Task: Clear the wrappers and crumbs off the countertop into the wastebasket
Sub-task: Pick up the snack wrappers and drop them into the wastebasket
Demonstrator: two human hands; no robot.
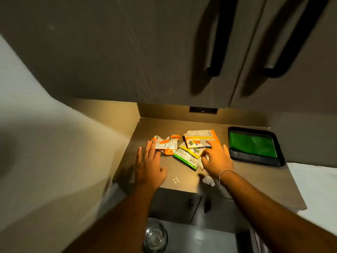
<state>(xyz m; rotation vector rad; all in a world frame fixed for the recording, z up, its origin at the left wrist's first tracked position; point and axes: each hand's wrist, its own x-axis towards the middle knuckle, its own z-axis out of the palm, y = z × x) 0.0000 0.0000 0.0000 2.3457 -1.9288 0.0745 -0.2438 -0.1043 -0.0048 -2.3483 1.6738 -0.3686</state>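
My left hand lies flat, fingers spread and holding nothing, their tips just touching the near-left edge of the torn orange wrapper. My right hand is loosely curled, its fingers resting on the pile of wrappers; I cannot tell whether they are pinching anything yet.

The pile sits between my two hands, so I judge the next move to be a squeeze inward from both sides. The yellow and green packets run diagonally, from the corner nearest my right wrist up toward the back wall. My right hand is the nearer one and already sits on top of the pile.

On my side of the pile, by the front edge of the tabletop, lie a few pale crumbs and a crumpled white scrap, both untouched. To the right of the pile, well apart from it, sits a black tray with a green cloth. Dark cabinet doors hang above. Below the front edge, a round metal-rimmed thing may be the wastebasket.
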